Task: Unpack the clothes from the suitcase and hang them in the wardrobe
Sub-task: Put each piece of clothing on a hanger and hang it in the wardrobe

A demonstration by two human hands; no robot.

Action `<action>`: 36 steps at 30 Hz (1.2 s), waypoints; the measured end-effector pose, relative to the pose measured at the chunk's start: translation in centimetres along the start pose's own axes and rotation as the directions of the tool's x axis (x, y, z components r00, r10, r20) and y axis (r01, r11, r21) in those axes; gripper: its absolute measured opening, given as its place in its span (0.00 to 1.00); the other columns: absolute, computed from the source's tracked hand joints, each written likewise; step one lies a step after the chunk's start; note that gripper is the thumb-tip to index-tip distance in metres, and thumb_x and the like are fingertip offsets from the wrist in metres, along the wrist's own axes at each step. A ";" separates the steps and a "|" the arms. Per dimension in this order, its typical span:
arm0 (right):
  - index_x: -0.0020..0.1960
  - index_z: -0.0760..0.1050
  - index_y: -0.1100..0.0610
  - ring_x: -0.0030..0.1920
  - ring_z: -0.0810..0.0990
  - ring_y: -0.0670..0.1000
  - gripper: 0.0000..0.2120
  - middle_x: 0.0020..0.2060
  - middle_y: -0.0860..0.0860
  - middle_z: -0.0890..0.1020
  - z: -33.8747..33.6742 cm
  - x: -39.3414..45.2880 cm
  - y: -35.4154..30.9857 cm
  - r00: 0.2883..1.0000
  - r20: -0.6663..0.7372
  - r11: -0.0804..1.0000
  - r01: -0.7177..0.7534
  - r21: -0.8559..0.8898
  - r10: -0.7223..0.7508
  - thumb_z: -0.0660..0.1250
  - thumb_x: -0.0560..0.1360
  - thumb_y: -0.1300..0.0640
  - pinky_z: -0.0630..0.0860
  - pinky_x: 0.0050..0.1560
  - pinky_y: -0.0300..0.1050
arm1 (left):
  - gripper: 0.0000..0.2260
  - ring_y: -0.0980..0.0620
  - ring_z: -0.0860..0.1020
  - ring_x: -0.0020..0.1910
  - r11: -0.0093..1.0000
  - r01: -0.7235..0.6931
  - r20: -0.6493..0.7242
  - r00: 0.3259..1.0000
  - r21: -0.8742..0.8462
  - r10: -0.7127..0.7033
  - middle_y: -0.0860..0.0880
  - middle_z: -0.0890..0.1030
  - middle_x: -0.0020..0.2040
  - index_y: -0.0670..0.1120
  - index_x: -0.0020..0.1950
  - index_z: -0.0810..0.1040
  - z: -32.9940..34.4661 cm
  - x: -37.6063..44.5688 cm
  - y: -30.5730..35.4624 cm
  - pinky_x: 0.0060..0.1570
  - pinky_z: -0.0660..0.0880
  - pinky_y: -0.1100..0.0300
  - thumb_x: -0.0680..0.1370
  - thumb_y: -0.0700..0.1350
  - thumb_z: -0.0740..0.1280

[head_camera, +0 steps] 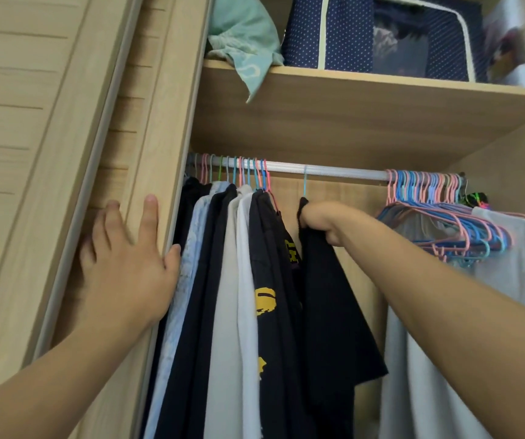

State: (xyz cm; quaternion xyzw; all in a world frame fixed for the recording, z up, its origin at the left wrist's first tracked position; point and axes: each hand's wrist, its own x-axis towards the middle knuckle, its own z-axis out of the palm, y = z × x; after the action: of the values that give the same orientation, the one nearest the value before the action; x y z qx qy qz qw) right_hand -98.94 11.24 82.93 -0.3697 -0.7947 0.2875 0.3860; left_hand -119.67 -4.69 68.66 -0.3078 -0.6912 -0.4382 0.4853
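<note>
The right grip (316, 224) clutches a black shirt (334, 312) on a blue hanger (304, 182) hooked over the rail (334, 171) above it; the left grip (128, 264), fingers spread, presses the wardrobe frame (159, 153).

A black shirt (334, 305) hangs on a light blue hanger (304, 182) whose hook sits over the silver rail (334, 171) of the wooden wardrobe (318, 128), in the gap between two groups. Its collar end is bunched near the top and its body drapes straight down. To its left, a packed row of clothes (223, 296) in black, white and pale blue hangs on pink, blue and green hangers; the nearest is black with yellow print.
</note>
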 end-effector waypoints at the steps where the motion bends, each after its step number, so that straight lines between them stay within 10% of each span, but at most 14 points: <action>1: 0.70 0.67 0.61 0.58 0.77 0.63 0.18 0.58 0.60 0.76 1.5 0.0 -1.3 0.998 0.039 0.999 0.051 -0.010 -0.050 0.56 0.81 0.66 0.75 0.63 0.63 | 0.35 0.34 0.56 0.77 1.000 -0.001 0.002 1.000 -0.001 0.001 0.34 0.54 0.79 0.54 0.83 0.48 0.0 0.0 0.0 0.71 0.59 0.32 0.81 0.57 0.62; 10: 0.70 0.73 0.48 0.62 0.80 0.55 0.26 0.63 0.52 0.80 1.3 -0.5 2.1 0.887 0.375 0.962 0.229 0.152 -0.270 0.70 0.75 0.66 0.77 0.63 0.55 | 0.35 0.33 0.53 0.78 1.000 -0.007 0.037 0.999 -0.002 0.007 0.33 0.51 0.79 0.53 0.83 0.45 -0.3 0.0 0.3 0.73 0.57 0.32 0.81 0.56 0.60; 12: 0.71 0.73 0.50 0.62 0.78 0.47 0.22 0.63 0.46 0.79 -1.1 -1.1 4.3 0.909 0.272 0.948 0.302 0.095 -0.317 0.70 0.78 0.54 0.73 0.67 0.49 | 0.36 0.31 0.55 0.77 1.000 -0.002 0.025 1.000 -0.010 0.002 0.31 0.52 0.78 0.51 0.83 0.47 -0.2 -0.1 0.5 0.72 0.57 0.31 0.80 0.54 0.62; 14: 0.64 0.78 0.55 0.56 0.77 0.49 0.16 0.57 0.49 0.81 -3.9 -0.8 6.5 0.916 -0.058 0.847 0.342 -0.406 -0.398 0.66 0.80 0.49 0.74 0.61 0.48 | 0.36 0.27 0.56 0.75 1.000 -0.014 -0.001 1.000 -0.001 0.014 0.28 0.53 0.77 0.47 0.82 0.50 0.1 -0.3 0.9 0.71 0.58 0.28 0.79 0.49 0.65; 17: 0.56 0.79 0.60 0.57 0.74 0.61 0.13 0.54 0.59 0.80 -8.6 0.0 10.4 0.731 -0.339 0.322 -0.171 -0.931 -0.592 0.64 0.76 0.55 0.73 0.60 0.55 | 0.36 0.24 0.58 0.73 1.000 0.017 -0.051 0.999 -0.023 -0.019 0.26 0.54 0.76 0.41 0.81 0.55 0.4 -0.5 1.8 0.68 0.58 0.25 0.76 0.43 0.67; 21: 0.60 0.78 0.57 0.59 0.72 0.59 0.15 0.56 0.57 0.77 -13.2 -0.5 12.1 0.684 -0.469 0.152 -0.471 -0.869 -0.558 0.58 0.77 0.58 0.70 0.59 0.52 | 0.35 0.23 0.60 0.72 0.999 0.021 -0.085 0.996 -0.035 -0.024 0.25 0.55 0.76 0.40 0.80 0.57 0.8 -0.5 2.0 0.68 0.58 0.24 0.76 0.41 0.68; 36: 0.64 0.75 0.56 0.63 0.72 0.59 0.17 0.61 0.57 0.76 -14.0 -0.1 11.0 0.721 -0.547 0.106 -0.561 -0.821 -0.425 0.64 0.77 0.54 0.70 0.62 0.56 | 0.34 0.24 0.61 0.72 1.000 -0.015 -0.118 0.993 -0.018 0.013 0.24 0.56 0.75 0.39 0.80 0.57 1.0 -0.5 1.6 0.66 0.60 0.24 0.77 0.41 0.67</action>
State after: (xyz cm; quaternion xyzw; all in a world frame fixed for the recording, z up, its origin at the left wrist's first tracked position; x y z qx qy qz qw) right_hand -83.33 19.74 82.26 -0.6439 -0.5423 -0.4605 0.2815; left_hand -118.49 -3.10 68.53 -0.2909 -0.6548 -0.4588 0.5254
